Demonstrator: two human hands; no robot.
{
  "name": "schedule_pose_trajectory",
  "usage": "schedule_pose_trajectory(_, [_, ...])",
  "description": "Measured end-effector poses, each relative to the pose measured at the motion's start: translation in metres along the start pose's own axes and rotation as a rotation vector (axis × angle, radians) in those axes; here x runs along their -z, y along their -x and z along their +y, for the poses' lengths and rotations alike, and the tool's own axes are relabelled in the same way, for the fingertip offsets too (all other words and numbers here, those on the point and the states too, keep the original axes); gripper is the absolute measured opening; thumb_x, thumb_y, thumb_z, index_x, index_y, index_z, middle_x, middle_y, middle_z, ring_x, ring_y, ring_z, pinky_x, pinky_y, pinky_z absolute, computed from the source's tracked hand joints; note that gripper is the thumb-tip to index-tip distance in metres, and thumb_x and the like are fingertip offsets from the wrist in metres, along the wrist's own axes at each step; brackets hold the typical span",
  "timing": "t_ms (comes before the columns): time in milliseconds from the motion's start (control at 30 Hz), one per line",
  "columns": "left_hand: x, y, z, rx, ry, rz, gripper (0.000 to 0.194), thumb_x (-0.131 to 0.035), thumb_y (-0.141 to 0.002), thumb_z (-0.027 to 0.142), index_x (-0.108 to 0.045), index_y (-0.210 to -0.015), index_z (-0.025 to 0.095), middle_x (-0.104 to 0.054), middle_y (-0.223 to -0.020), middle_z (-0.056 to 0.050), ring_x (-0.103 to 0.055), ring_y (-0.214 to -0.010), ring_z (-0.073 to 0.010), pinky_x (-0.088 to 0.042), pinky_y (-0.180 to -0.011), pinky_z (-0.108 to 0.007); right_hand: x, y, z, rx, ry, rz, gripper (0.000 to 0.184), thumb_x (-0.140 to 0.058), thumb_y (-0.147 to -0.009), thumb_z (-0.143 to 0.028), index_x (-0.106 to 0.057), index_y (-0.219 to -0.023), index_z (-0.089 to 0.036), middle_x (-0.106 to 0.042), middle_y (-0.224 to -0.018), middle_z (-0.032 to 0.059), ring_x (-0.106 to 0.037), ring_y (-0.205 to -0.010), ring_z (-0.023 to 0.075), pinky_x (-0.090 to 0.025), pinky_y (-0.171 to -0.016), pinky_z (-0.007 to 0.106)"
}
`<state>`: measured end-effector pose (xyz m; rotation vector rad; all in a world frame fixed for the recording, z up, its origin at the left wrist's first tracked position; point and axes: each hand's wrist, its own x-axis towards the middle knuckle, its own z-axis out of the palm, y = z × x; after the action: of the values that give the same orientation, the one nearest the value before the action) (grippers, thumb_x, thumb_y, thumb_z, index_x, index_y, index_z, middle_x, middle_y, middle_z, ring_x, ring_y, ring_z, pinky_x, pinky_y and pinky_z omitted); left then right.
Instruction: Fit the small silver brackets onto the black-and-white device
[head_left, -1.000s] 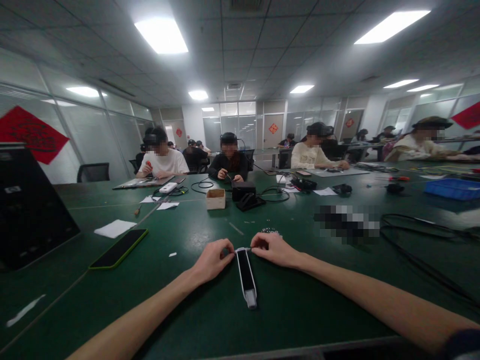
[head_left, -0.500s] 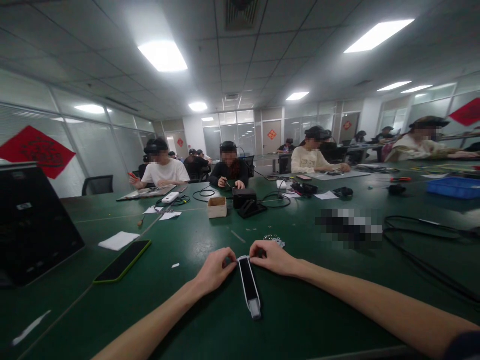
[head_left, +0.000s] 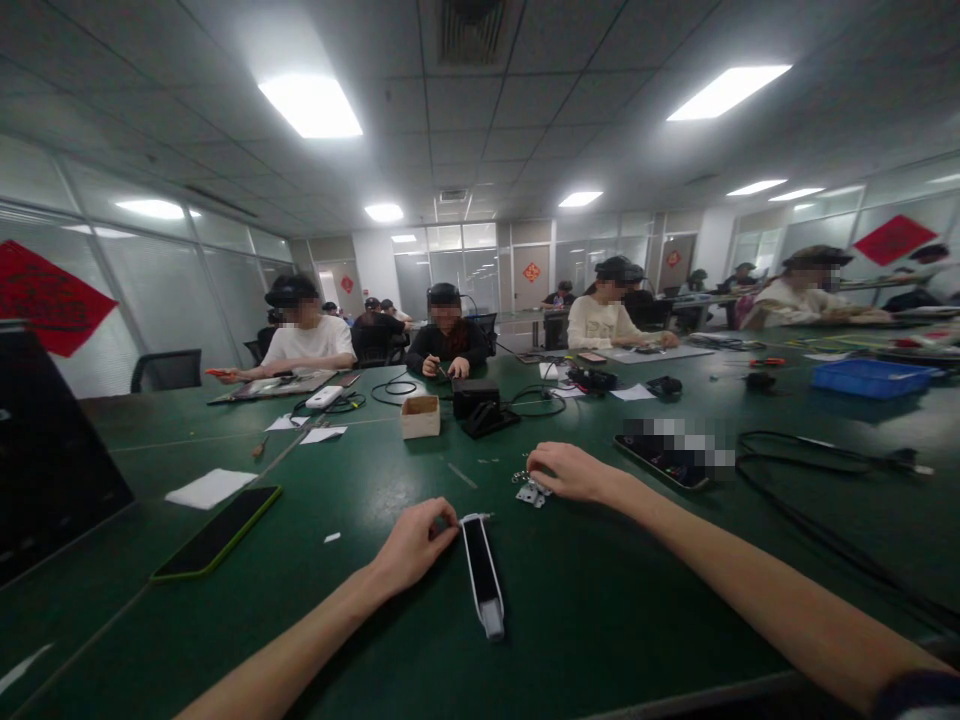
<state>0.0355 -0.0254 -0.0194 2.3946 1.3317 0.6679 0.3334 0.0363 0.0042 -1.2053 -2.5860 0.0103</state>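
A long black strip with a white rim (head_left: 481, 576) lies on the green table (head_left: 600, 600) in front of me, pointing away. My left hand (head_left: 414, 545) is closed in a pinch at the strip's far end. My right hand (head_left: 568, 470) rests farther off, its fingers curled over a small heap of silvery metal parts (head_left: 529, 490); whether it grips any of them I cannot make out.
A phone in a green case (head_left: 216, 532) and white paper (head_left: 211, 488) lie to the left, a dark monitor (head_left: 45, 450) at far left. Another phone (head_left: 664, 458) and black cables (head_left: 817, 500) lie right. A cardboard box (head_left: 421, 416), blue tray (head_left: 870, 377) and several seated people are beyond.
My right hand has left the strip's far end and moved forward and right to the metal parts. My left hand stays pinched at the strip. The camera has shifted slightly.
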Motion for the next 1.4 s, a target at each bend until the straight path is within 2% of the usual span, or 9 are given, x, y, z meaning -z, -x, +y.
schedule_pose_trajectory(233, [0.001, 0.001, 0.0, -0.003, 0.0, -0.005, 0.013, -0.054, -0.085, 0.028, -0.062, -0.09, 0.018, -0.065, -0.09, -0.002, -0.058, -0.076, -0.0164, -0.046, -0.068, -0.027, -0.012, -0.002, 0.009, 0.002, -0.041, -0.065, 0.028, -0.049, -0.09, -0.038, -0.065, -0.097, -0.016, -0.062, -0.095, 0.0081, -0.058, -0.082, 0.0179, -0.044, -0.072, 0.027])
schedule_pose_trajectory(400, [0.001, 0.001, -0.002, 0.004, -0.001, -0.011, 0.015, -0.054, -0.085, 0.029, -0.062, -0.092, 0.018, -0.065, -0.092, -0.002, -0.058, -0.076, -0.016, -0.046, -0.067, -0.027, -0.018, -0.004, 0.002, 0.004, -0.098, -0.068, 0.022, -0.052, -0.088, -0.032, -0.066, -0.091, -0.014, -0.064, -0.091, 0.0074, -0.058, -0.082, 0.0176, -0.044, -0.073, 0.028])
schedule_pose_trajectory(567, [0.0, 0.003, -0.004, 0.012, 0.015, -0.022, 0.015, -0.053, -0.085, 0.029, -0.062, -0.093, 0.018, -0.064, -0.093, -0.002, -0.057, -0.077, -0.0152, -0.047, -0.067, -0.026, -0.004, -0.004, 0.0, -0.042, -0.27, 0.019, 0.024, -0.051, -0.088, -0.032, -0.067, -0.091, -0.015, -0.067, -0.088, 0.0055, -0.06, -0.077, 0.0161, -0.044, -0.069, 0.026])
schedule_pose_trajectory(700, [0.001, 0.003, -0.003, -0.012, 0.016, -0.008, 0.015, -0.053, -0.086, 0.029, -0.062, -0.092, 0.018, -0.064, -0.093, -0.002, -0.057, -0.077, -0.0155, -0.047, -0.068, -0.026, 0.008, -0.005, 0.015, -0.167, -0.358, 0.111, 0.028, -0.051, -0.086, -0.037, -0.067, -0.092, -0.015, -0.068, -0.088, 0.0044, -0.061, -0.077, 0.0163, -0.044, -0.068, 0.026])
schedule_pose_trajectory(867, [0.002, 0.002, 0.001, 0.02, 0.006, -0.024, 0.015, -0.053, -0.085, 0.028, -0.062, -0.092, 0.018, -0.064, -0.092, -0.002, -0.057, -0.075, -0.0157, -0.046, -0.067, -0.027, 0.001, -0.004, 0.044, -0.316, -0.225, 0.073, 0.022, -0.052, -0.086, -0.029, -0.067, -0.092, -0.014, -0.068, -0.089, 0.0069, -0.061, -0.078, 0.0176, -0.043, -0.068, 0.025])
schedule_pose_trajectory(1000, [0.0, 0.001, 0.001, 0.014, 0.002, -0.005, 0.013, -0.054, -0.084, 0.026, -0.061, -0.089, 0.017, -0.064, -0.088, -0.002, -0.057, -0.072, -0.0154, -0.045, -0.065, -0.027, -0.014, -0.003, 0.055, -0.262, -0.008, -0.001, 0.019, -0.048, -0.085, -0.018, -0.066, -0.087, -0.013, -0.066, -0.092, 0.0103, -0.06, -0.083, 0.019, -0.042, -0.071, 0.025])
schedule_pose_trajectory(1133, [-0.001, 0.001, -0.001, 0.006, 0.007, 0.003, 0.014, -0.054, -0.084, 0.028, -0.062, -0.089, 0.018, -0.064, -0.087, -0.002, -0.057, -0.071, -0.0152, -0.045, -0.065, -0.027, -0.021, -0.004, 0.053, -0.234, 0.037, -0.033, 0.019, -0.048, -0.086, -0.017, -0.066, -0.09, -0.014, -0.065, -0.093, 0.0094, -0.059, -0.084, 0.0179, -0.041, -0.072, 0.024])
schedule_pose_trajectory(1233, [-0.001, 0.001, -0.001, 0.0, 0.019, -0.005, 0.016, -0.054, -0.085, 0.03, -0.062, -0.09, 0.018, -0.065, -0.09, -0.002, -0.057, -0.074, -0.0156, -0.046, -0.066, -0.027, -0.016, -0.004, 0.048, -0.224, 0.0, -0.029, 0.019, -0.048, -0.086, -0.018, -0.067, -0.09, -0.014, -0.065, -0.094, 0.009, -0.059, -0.086, 0.0178, -0.042, -0.074, 0.024])
schedule_pose_trajectory(1400, [0.0, 0.0, -0.003, 0.002, 0.007, -0.013, 0.016, -0.053, -0.085, 0.03, -0.062, -0.091, 0.018, -0.064, -0.091, -0.002, -0.057, -0.076, -0.0157, -0.046, -0.066, -0.026, 0.008, 0.0, 0.048, -0.207, -0.111, -0.019, 0.019, -0.052, -0.084, -0.021, -0.068, -0.092, -0.015, -0.067, -0.094, 0.0078, -0.061, -0.084, 0.0183, -0.043, -0.073, 0.025])
